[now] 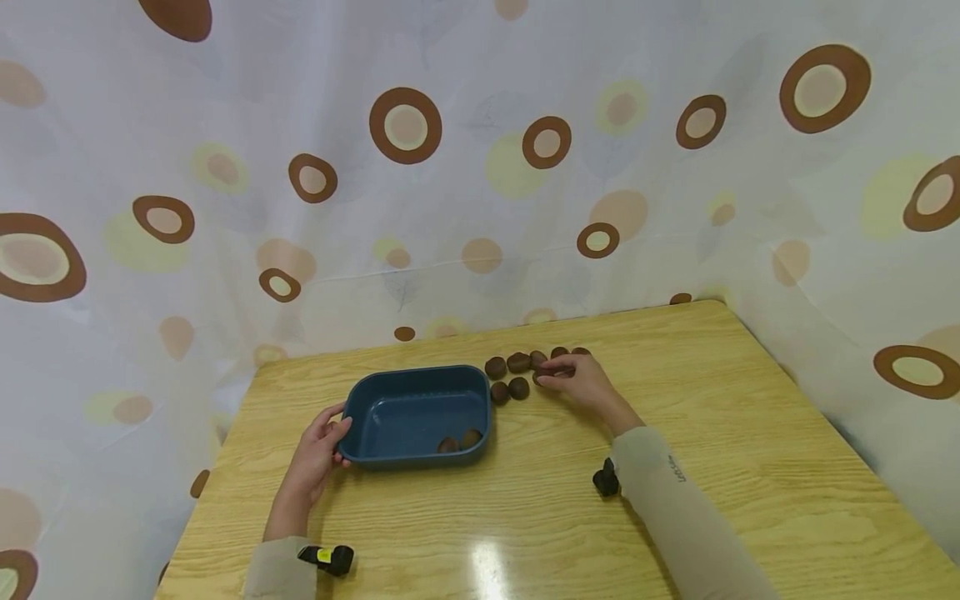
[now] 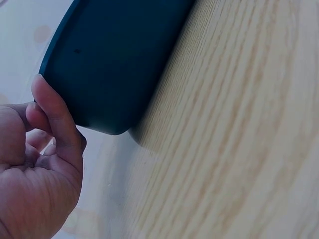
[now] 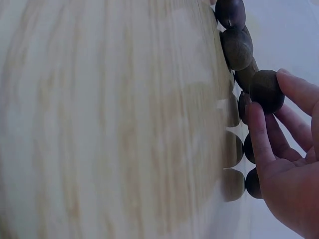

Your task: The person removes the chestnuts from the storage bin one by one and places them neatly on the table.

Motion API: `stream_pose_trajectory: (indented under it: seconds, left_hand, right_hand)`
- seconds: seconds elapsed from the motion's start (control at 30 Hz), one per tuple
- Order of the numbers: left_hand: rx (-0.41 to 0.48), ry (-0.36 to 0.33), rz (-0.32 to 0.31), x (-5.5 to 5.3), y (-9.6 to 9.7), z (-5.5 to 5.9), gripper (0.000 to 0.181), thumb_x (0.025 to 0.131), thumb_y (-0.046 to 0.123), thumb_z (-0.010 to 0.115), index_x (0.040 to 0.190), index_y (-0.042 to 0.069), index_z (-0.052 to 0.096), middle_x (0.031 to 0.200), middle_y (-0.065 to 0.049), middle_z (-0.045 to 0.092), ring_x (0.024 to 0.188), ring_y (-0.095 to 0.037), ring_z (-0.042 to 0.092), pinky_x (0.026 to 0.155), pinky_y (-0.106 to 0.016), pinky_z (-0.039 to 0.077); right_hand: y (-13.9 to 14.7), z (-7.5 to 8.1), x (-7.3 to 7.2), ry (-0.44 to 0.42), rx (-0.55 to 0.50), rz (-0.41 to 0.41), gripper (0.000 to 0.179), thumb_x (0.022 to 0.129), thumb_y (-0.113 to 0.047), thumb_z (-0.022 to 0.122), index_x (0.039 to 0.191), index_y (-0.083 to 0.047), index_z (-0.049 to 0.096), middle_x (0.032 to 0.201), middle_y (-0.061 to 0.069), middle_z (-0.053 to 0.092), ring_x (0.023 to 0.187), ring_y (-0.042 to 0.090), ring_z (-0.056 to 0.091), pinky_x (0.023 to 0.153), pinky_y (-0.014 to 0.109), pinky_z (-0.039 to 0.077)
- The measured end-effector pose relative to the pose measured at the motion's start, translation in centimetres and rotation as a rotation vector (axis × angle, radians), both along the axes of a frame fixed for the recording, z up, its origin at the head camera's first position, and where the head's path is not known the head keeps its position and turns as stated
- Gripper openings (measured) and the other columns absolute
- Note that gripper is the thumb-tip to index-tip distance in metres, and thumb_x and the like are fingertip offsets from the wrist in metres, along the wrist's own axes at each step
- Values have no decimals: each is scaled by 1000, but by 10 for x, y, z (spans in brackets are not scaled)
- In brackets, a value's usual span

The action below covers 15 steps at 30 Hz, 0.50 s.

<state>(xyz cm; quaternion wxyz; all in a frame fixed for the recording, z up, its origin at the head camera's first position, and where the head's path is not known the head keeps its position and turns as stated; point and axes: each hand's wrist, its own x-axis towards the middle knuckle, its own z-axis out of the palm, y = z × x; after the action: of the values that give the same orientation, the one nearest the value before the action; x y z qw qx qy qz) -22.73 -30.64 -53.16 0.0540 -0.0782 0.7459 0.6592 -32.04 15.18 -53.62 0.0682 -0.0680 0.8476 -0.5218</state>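
Observation:
My left hand point(image 1: 311, 457) grips the left end of a dark blue rectangular basin point(image 1: 420, 460), thumb at the rim and fingers along the outside wall. Two brown chestnuts point(image 1: 471, 438) lie inside it, at the near right corner. Beyond the basin's right end my right hand point(image 1: 588, 385) pinches one chestnut point(image 3: 266, 91) between thumb and fingertips. Several more chestnuts point(image 1: 518, 362) sit in a loose cluster around that hand. Part of the cluster is hidden behind the fingers in the head view.
The wooden table point(image 1: 555, 517) has its back edge close to a patterned curtain point(image 1: 480, 183), which also hangs along both sides. Black wrist cameras point(image 1: 606, 478) are strapped at both sleeves.

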Motion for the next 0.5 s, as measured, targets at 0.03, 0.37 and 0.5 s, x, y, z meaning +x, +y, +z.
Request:
stream_pose_trajectory:
  seconds: [0.03, 0.37, 0.5]
  left_hand:
    - [-1, 0, -1, 0, 0, 0, 45, 112, 26, 49, 154, 12, 42, 86, 2, 45, 59, -8, 42, 58, -23, 50]
    - [-6, 6, -9, 0, 0, 1, 46, 112, 26, 49, 155, 10, 42, 85, 1, 46, 58, -7, 43, 58, -23, 50]
    - [-7, 0, -6, 0, 0, 2, 46, 112, 26, 49, 155, 11, 41, 86, 1, 46, 58, -8, 43, 58, -23, 50]
  right_hand:
    - [0, 0, 0, 3, -2, -2, 38, 97, -23, 76, 128, -2, 71, 128, 18, 67, 109, 29, 68, 93, 41, 55]
    - [-7, -7, 1, 29, 36, -1, 35, 96, -21, 77, 126, -3, 72, 125, 17, 69, 105, 28, 68, 95, 44, 55]
    - [-8, -8, 1, 35, 60, -3, 34, 95, -20, 77, 126, -4, 73, 124, 17, 69, 106, 29, 67, 95, 45, 55]
